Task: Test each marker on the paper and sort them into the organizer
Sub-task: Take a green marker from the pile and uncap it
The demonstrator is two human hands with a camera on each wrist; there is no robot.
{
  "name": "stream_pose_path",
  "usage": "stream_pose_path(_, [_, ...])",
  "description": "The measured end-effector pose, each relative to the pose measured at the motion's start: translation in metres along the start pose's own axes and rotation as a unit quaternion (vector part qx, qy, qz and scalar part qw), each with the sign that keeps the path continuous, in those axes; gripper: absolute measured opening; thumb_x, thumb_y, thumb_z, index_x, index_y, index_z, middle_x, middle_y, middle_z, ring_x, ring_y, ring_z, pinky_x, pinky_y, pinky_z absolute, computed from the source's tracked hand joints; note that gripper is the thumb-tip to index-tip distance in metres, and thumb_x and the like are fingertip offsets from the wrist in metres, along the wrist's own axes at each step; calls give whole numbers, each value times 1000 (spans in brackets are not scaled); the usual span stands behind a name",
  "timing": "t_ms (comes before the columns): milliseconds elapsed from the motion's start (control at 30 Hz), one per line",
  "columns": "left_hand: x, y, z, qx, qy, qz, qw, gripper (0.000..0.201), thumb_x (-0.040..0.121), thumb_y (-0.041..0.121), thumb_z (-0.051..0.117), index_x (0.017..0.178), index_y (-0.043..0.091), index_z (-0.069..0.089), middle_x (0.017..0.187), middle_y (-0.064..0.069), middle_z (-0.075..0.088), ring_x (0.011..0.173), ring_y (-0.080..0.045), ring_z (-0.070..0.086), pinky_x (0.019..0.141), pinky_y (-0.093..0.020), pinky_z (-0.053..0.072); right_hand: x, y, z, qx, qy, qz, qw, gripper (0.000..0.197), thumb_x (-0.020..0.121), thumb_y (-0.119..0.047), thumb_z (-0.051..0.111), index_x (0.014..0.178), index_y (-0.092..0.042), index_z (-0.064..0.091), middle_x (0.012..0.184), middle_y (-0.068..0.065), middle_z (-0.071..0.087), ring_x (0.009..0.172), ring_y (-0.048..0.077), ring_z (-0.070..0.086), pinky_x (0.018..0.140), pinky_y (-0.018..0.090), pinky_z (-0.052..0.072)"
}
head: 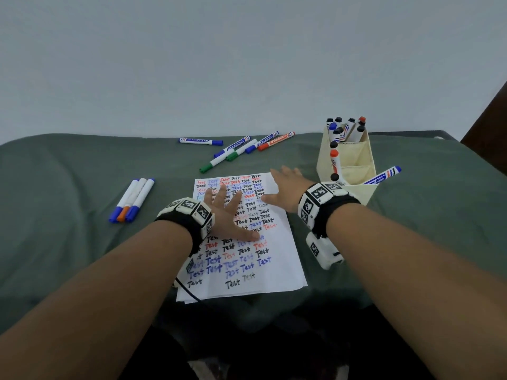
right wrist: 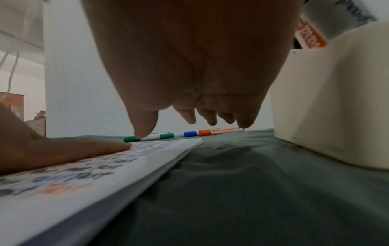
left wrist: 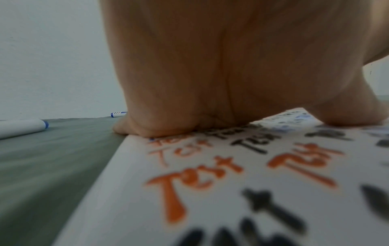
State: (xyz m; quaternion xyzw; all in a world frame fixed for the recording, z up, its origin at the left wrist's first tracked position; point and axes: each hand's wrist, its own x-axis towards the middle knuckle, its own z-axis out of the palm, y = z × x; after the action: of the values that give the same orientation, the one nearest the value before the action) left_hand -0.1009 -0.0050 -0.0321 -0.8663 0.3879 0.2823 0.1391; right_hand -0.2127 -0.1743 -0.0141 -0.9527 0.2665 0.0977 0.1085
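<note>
A white paper (head: 247,270) covered with "Test" in red, blue and black lies mid-table. My left hand (head: 226,208) presses flat on it with fingers spread; the left wrist view shows the palm (left wrist: 210,74) down on the paper (left wrist: 189,191). My right hand (head: 285,186) is open with straight fingers (right wrist: 189,116), held just above the paper's far right corner (right wrist: 189,143) and holding nothing. Several markers (head: 241,149) lie beyond the paper, also seen low in the right wrist view as markers (right wrist: 183,134). The cream organizer (head: 354,187) stands to the right, close beside my right hand.
Three markers (head: 131,200) lie side by side left of the paper. The organizer's back compartment holds several capped markers (head: 345,130); a blue marker (head: 382,176) leans out of its front. A green cloth (head: 68,187) covers the table, with a wall behind.
</note>
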Motion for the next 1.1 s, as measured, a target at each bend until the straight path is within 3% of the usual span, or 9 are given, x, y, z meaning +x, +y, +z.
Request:
stream_pose_path(267, [2, -2, -5, 17, -28, -1, 999, 146, 34, 111, 37, 145, 47, -34, 156, 4, -42, 147, -35, -30, 117, -65, -3, 32, 11, 4, -28, -11, 18, 999, 94, 94, -74, 40, 162, -17, 10, 170, 11, 7, 154, 41, 4, 122, 54, 15])
stream_pose_path(500, [10, -4, -11, 30, -57, -16, 998, 148, 26, 113, 37, 142, 53, -33, 156, 8, -41, 149, -30, -29, 116, -65, -5, 38, 15, 25, -2, -36, 51, 998, 113, 83, -87, 42, 162, -21, -6, 171, 6, -6, 156, 36, -1, 123, 58, 10])
stream_pose_path(600, [12, -5, -19, 40, -54, -20, 998, 145, 25, 114, 33, 145, 56, -25, 162, 11, -30, 153, -28, -17, 118, -62, -3, 38, 16, 27, 7, -37, 46, 998, 111, 83, -86, 43, 161, -29, -12, 171, 5, -9, 156, 35, -3, 123, 57, 8])
stream_pose_path(667, [13, -5, -33, 42, -31, -15, 999, 139, 26, 115, 27, 150, 58, -4, 167, 11, -10, 155, -29, 3, 118, -61, 7, 39, 17, 27, -2, -50, 42, 998, 105, 83, -87, 40, 161, -36, -9, 170, 4, -12, 156, 36, -6, 122, 58, 5])
stream_pose_path(733, [16, -6, -52, 39, 12, 2, 999, 132, 34, 113, 23, 149, 49, 25, 163, 5, 21, 146, -29, 33, 113, -58, 27, 39, 16, 27, -8, -55, 41, 998, 102, 83, -88, 38, 161, -38, -5, 170, 4, -13, 155, 37, -9, 122, 58, 3])
stream_pose_path(800, [24, -7, -74, 26, 53, 20, 998, 112, 58, 105, 24, 136, 30, 53, 141, -4, 52, 119, -23, 56, 98, -45, 45, 39, 15, 27, -9, -56, 42, 998, 100, 84, -88, 36, 161, -38, -4, 170, 5, -14, 155, 37, -10, 122, 59, 2])
stream_pose_path(900, [41, -12, -99, 22, 150, 25, 988, 74, 89, 79, 39, 114, 14, 64, 106, -5, 65, 92, -22, 62, 69, -32, 44, 36, 14, 26, -4, -56, 45, 997, 98, 85, -86, 36, 161, -38, -3, 170, 5, -15, 155, 37, -10, 122, 58, 1])
stream_pose_path(967, [57, -14, -111, 26, 205, 36, 978, 58, 94, 66, 50, 119, 15, 63, 108, -6, 62, 95, -24, 60, 70, -32, 44, 33, 13, 25, -3, -61, 45, 997, 97, 86, -85, 36, 161, -37, -4, 170, 5, -16, 155, 37, -11, 123, 58, 0])
stream_pose_path(1100, [93, -6, -136, 27, 240, 51, 969, 60, 94, 60, 56, 141, 22, 53, 136, -10, 53, 120, -28, 54, 94, -36, 43, 31, 12, 21, -4, -77, 45, 996, 97, 88, -84, 34, 161, -37, -7, 169, 5, -19, 155, 36, -15, 124, 56, -3])
